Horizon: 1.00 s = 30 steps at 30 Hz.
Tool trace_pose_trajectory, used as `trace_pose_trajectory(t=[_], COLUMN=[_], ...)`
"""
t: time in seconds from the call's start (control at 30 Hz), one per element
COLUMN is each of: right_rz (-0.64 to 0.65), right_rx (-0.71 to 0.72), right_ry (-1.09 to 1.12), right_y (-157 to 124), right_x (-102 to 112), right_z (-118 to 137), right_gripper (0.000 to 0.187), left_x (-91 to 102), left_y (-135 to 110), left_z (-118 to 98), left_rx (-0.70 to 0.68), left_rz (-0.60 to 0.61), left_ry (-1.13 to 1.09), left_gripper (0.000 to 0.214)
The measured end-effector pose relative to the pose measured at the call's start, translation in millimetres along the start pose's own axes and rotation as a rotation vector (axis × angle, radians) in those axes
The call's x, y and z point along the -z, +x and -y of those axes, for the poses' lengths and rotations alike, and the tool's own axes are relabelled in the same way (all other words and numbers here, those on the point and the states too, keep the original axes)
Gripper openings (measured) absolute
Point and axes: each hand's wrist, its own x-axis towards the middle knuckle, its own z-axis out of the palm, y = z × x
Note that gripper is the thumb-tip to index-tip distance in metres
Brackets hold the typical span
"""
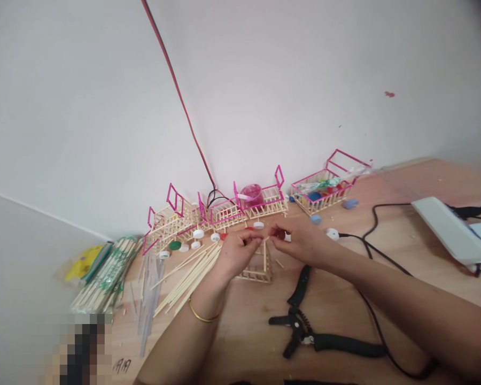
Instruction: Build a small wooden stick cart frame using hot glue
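Note:
My left hand and my right hand meet with fingertips pinched, almost touching. A thin pale wooden stick seems to lie between them, mostly covered by the fingers. Just beneath is a small frame of wooden sticks on the table, its upper part hidden by my left hand. Loose wooden sticks lie fanned out beside my left wrist. On the near side, wire-stripping pliers with dark handles rest with their jaws apart.
Along the wall stand several stick-built carts with pink trim, one holding a pink cup. Bottle caps lie before them. Clear glue sticks and bagged sticks are left; a white device and black cables right.

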Motion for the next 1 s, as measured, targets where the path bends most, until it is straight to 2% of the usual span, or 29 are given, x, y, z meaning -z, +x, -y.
trace_pose_trajectory(t=[0.3,0.47,0.67,1.0], right_rz=[-0.002,-0.016,-0.019,-0.019], right_rx=[0.005,0.009,0.010,0.006], right_ry=[0.004,-0.009,-0.009,-0.002], right_y=[-0.2,-0.2,-0.7,0.3], right_x=[-2.6,-4.0,-3.7,-5.0], right_z=[-1.8,-3.7,-4.8,-3.4], right_gripper=[0.010,0.010,0.009,0.008], left_x=[-2.7,-3.9,-5.0,-6.7], left_y=[1.1,2.4,-0.2,0.9], left_z=[1.8,3.5,2.4,5.2], left_rx=[-0.017,-0.038,-0.032,-0.017], left_rz=[0.020,-0.029,0.060,0.071], left_ry=[-0.021,-0.064,-0.040,-0.055], left_gripper=[0.022,0.026,0.025,0.025])
